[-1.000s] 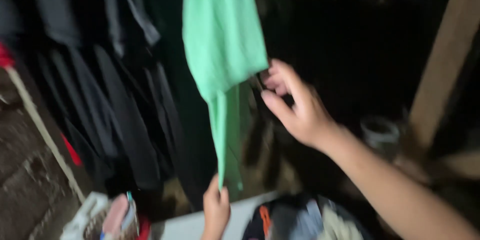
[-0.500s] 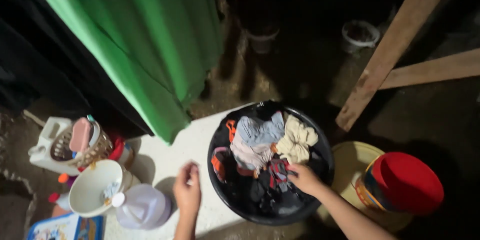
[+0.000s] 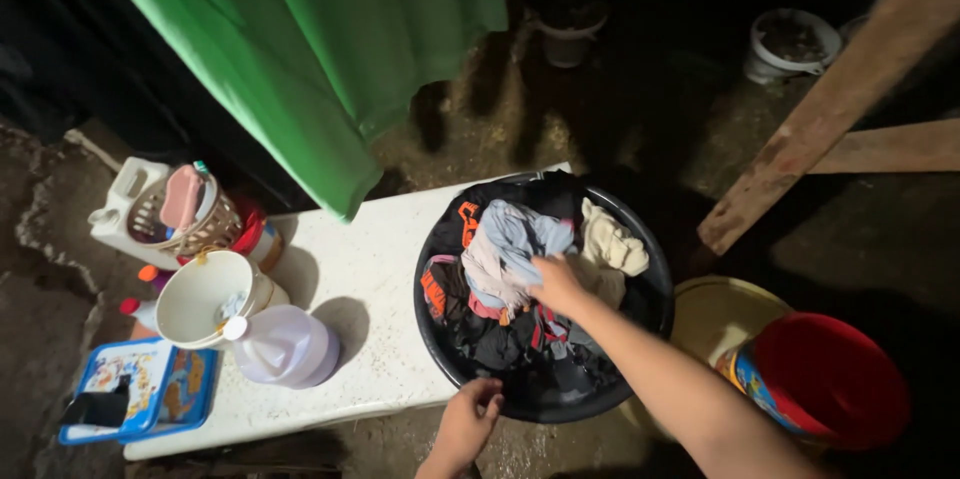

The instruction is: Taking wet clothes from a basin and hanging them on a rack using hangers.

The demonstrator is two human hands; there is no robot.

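A round black basin (image 3: 632, 364) full of mixed clothes stands on the right end of a white table (image 3: 375, 259). My right hand (image 3: 556, 285) reaches in from the lower right, its fingers closed into a pale grey-and-pink garment (image 3: 500, 254) in the middle of the pile. A cream garment (image 3: 612, 244) lies just to its right. My left hand (image 3: 468, 426) comes up from the bottom edge, fingers curled on the basin's near rim. A large green cloth (image 3: 320, 49) hangs above the table's far side.
On the table's left stand a cream bucket (image 3: 200, 299), a translucent jug (image 3: 288, 347), a woven basket (image 3: 190, 219), a white jerrycan (image 3: 122, 207) and a blue box (image 3: 140, 389). A red bucket (image 3: 830, 379) sits right of the basin. A wooden plank (image 3: 830, 99) leans behind.
The view dropped from the hanging clothes to the table. My right hand moved from the basin's near side to the pile's middle. My left hand moved right, from the tabletop to the basin's rim.
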